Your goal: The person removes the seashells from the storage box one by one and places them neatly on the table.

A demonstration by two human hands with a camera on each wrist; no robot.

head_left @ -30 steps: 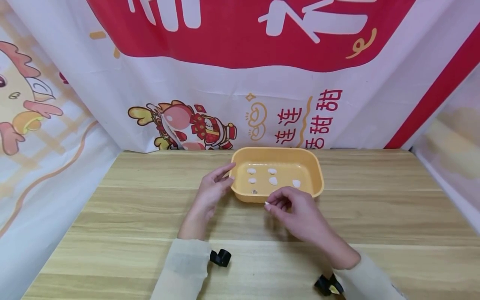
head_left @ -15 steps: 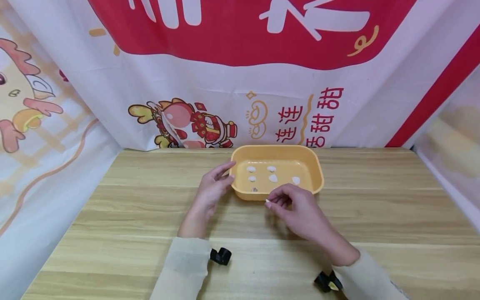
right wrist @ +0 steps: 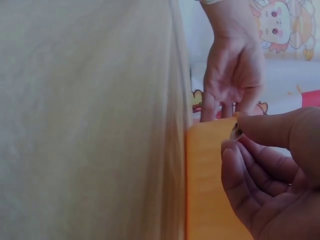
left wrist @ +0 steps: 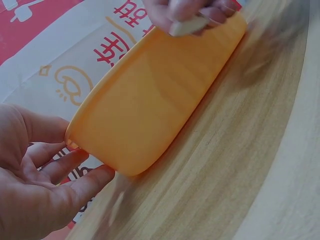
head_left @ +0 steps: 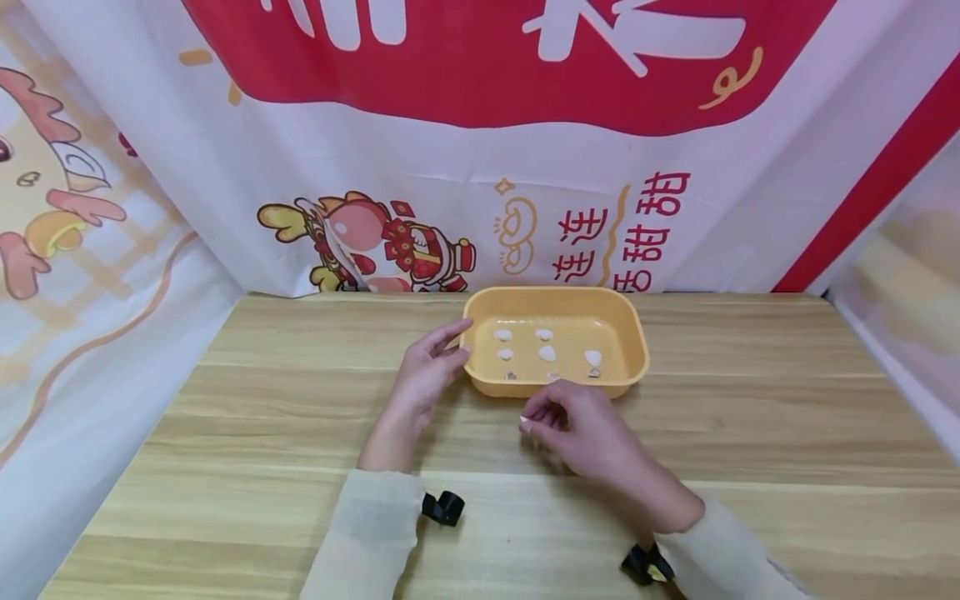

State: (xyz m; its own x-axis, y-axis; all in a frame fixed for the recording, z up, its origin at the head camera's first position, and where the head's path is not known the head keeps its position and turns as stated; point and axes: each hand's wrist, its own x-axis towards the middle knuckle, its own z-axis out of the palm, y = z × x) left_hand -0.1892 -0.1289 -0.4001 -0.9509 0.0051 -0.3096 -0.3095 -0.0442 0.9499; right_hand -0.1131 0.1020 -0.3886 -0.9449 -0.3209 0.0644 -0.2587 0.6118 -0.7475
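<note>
Left hand: left hand [head_left: 423, 371] rests with straight, relaxed fingers against the left end wall of the yellow tray [head_left: 633, 354]; it steadies the tray and grips nothing.
Right hand: right hand [head_left: 581, 425] hovers just in front of the tray's near rim, thumb and forefinger pinching a small pale shell [head_left: 525, 422]; the other fingers curl loosely.
Shell in hand: seen from the left wrist as a flat whitish chip [left wrist: 187, 26] held above the tray's near wall; its exact kind is too small to tell.
Tray contents: several similar pale pieces [head_left: 547, 353] lie apart on the tray floor, in rough rows.
Tray position: toward the far edge of the desk [head_left: 225, 417], near its middle, long side facing the person.
Doing the step well: judged from the grasp, the pinch should stay light and at the fingertips, the piece carried clear over the near rim, and the steadying fingers kept pressed to the end wall so the light tray does not slide.
Surface: pale wood-grain desk top, matt.
Room: printed banner [head_left: 525, 167] in red and white with cartoon figures hangs behind the far edge and wraps both sides.
</note>
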